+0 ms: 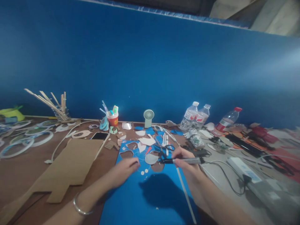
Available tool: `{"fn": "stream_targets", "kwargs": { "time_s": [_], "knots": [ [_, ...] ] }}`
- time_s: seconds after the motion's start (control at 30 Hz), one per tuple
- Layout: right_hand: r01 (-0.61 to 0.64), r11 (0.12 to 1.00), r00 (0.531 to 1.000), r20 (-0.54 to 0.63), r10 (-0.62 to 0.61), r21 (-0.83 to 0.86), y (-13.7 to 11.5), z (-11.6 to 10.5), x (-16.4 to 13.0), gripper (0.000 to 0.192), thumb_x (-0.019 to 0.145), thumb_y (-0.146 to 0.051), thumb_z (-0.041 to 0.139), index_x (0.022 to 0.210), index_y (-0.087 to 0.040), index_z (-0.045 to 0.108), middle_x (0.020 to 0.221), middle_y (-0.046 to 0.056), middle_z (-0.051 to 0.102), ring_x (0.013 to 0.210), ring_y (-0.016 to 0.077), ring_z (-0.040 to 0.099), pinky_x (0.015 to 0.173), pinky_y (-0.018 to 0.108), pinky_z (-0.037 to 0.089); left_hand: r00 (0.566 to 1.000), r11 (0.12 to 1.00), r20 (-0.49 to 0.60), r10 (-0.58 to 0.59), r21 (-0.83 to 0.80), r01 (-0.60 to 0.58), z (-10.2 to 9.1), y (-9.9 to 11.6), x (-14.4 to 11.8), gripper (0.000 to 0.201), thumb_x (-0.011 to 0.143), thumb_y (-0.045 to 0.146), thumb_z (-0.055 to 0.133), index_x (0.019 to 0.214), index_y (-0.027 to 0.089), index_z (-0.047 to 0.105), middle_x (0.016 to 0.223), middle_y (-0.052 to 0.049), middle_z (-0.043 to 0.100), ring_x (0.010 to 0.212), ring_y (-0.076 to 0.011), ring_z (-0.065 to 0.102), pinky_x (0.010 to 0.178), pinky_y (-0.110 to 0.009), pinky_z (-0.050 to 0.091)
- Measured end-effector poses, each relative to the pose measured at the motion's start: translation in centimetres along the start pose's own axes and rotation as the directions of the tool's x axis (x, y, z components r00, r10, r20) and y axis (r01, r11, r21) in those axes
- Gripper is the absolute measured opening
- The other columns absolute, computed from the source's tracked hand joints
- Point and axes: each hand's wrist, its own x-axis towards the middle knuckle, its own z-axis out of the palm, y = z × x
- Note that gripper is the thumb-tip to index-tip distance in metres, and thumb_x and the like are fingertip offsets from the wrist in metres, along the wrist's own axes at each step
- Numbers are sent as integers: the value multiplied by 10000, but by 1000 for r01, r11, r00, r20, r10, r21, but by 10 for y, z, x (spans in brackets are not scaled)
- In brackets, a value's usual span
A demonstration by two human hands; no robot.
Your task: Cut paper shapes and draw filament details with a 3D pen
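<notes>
My right hand (185, 162) grips a slim grey pen-like tool (185, 161) with a cable at its rear; its dark tip points left toward a pale round cutout (151, 158). My left hand (124, 170) rests with its fingers on a blue sheet (150, 200) that has several oval holes cut in it. A bracelet circles my left wrist. Scissors (164, 147) lie just beyond the cutout, and small white dots lie between my hands.
A flat cardboard piece (70, 165) lies left beside a phone (100, 136). A small fan (148, 117), a cup of pens (112, 118) and three water bottles (194, 115) stand before the blue wall. A power strip (243, 168) with cables lies right. Rings (25, 140) sit far left.
</notes>
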Motion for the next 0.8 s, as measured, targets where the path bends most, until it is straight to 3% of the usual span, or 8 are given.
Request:
{"fn": "stream_targets", "kwargs": {
  "time_s": [0.07,0.17,0.27,0.37,0.53,0.67,0.8],
  "knots": [
    [-64,998,995,73,63,4,2,-3,5,240,791,-372,542,887,-165,616,644,37,603,561,149,547,513,265,429,990,996,-118,-83,13,85,-7,-11,9,346,853,470,324,755,192,504,722,-7,550,674,-174,527,593,-268,396],
    [-178,984,965,191,177,-11,11,12,11,231,775,-323,565,896,-146,653,765,82,662,663,176,613,565,276,475,960,979,-272,-70,164,118,-8,-19,29,199,778,365,455,757,176,512,860,-60,558,779,-221,543,683,-331,432],
    [-223,960,961,127,246,-169,24,38,16,122,675,-258,656,734,-151,646,632,32,624,531,129,550,459,214,414,947,973,-320,0,220,74,0,-19,51,120,687,222,514,796,172,521,1084,-104,486,1000,-270,475,857,-389,383],
    [-286,945,957,4,290,-158,38,57,20,95,655,-192,617,585,-163,561,464,-41,482,408,75,418,379,174,313,962,972,-263,77,235,-14,11,-19,65,177,645,228,566,814,193,527,1181,-78,440,1073,-270,440,906,-384,367],
    [-324,944,946,47,321,60,58,60,24,79,667,-219,572,626,-173,523,509,-41,475,423,81,435,406,189,339,979,970,-142,148,212,-116,22,-28,72,190,642,312,620,752,202,511,1226,-51,429,1150,-283,384,969,-429,315],
    [-311,950,947,77,310,-7,61,54,21,66,670,-202,581,651,-164,530,558,-18,521,467,88,441,439,197,346,983,977,-95,159,159,-143,22,-34,74,248,630,343,648,741,198,480,1260,-56,396,1157,-294,367,945,-435,337],
    [-274,943,958,38,285,-187,55,53,19,178,681,-222,586,542,-169,488,477,-29,476,439,80,388,415,192,308,989,980,-39,144,145,-137,20,-34,74,359,554,383,702,749,199,464,1306,-56,325,1190,-327,304,941,-465,335]
  ]
}}
